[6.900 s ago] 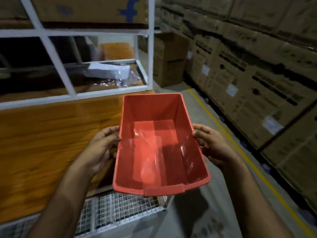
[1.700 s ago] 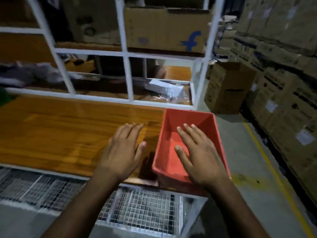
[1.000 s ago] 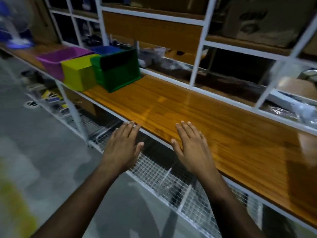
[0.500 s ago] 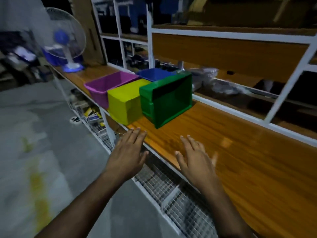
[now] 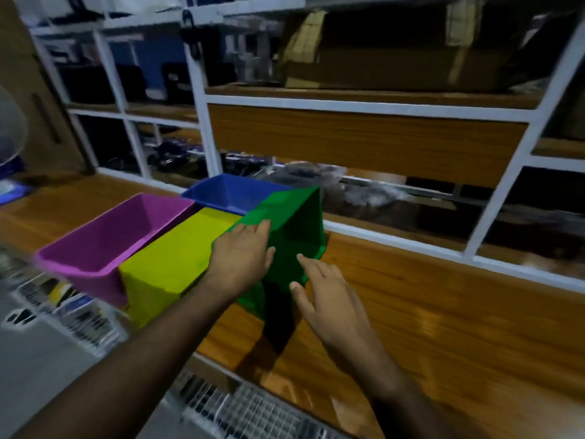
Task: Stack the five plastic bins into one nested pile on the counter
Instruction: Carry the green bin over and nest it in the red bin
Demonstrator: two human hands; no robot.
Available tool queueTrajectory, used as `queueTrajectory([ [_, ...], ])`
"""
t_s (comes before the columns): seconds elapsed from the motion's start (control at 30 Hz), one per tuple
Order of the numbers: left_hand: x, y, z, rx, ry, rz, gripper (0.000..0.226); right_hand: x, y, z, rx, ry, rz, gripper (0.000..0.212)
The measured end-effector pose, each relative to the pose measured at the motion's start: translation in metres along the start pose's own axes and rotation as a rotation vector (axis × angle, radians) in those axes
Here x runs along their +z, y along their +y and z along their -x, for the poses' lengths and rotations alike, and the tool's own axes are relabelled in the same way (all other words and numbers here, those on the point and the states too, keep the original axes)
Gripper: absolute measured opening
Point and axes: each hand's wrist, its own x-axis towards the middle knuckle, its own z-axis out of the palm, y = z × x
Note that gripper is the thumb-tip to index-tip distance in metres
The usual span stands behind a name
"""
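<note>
A green bin stands on the wooden counter. A yellow bin is next to it on the left, then a purple bin, with a blue bin behind them. My left hand lies flat on the green bin's left rim, fingers spread. My right hand hovers at the green bin's right side with open fingers; I cannot tell whether it touches. The red bin is out of view.
White shelf frames rise behind the counter, with cardboard boxes above. A wire mesh shelf runs under the counter edge. A fan shows at the far left.
The view has closed in on the coloured bins. My left hand has landed on the green bin's rim, and my right hand has come up beside it.
</note>
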Motion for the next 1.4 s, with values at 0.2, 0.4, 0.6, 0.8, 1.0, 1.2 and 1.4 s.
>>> queueTrajectory([
  [0.2,0.011,-0.007,-0.068,0.069,-0.128,0.063,0.033,0.030,-0.020,-0.039,0.219,-0.006,-0.047,0.057],
  [0.4,0.016,-0.020,-0.073,0.170,0.019,-0.011,0.022,0.067,-0.003,-0.063,0.503,-0.004,-0.274,0.053],
  [0.6,0.016,-0.048,-0.077,0.118,-0.009,0.268,0.017,0.076,0.042,-0.075,0.757,0.004,-0.245,0.066],
  [0.8,0.037,-0.068,-0.058,-0.054,-0.076,0.590,0.019,0.033,0.074,-0.061,0.838,0.137,-0.418,0.033],
  [1.0,0.093,-0.063,-0.030,-0.164,-0.242,0.860,0.017,0.022,0.088,-0.036,0.851,0.122,-0.537,0.006],
  [1.2,0.122,-0.071,-0.031,-0.230,-0.410,1.070,0.008,0.023,0.082,-0.027,0.860,0.117,-0.741,0.018],
  [1.4,0.100,-0.064,-0.069,-0.393,-0.662,1.374,0.012,0.011,0.080,-0.035,0.922,0.149,-0.937,0.029],
])
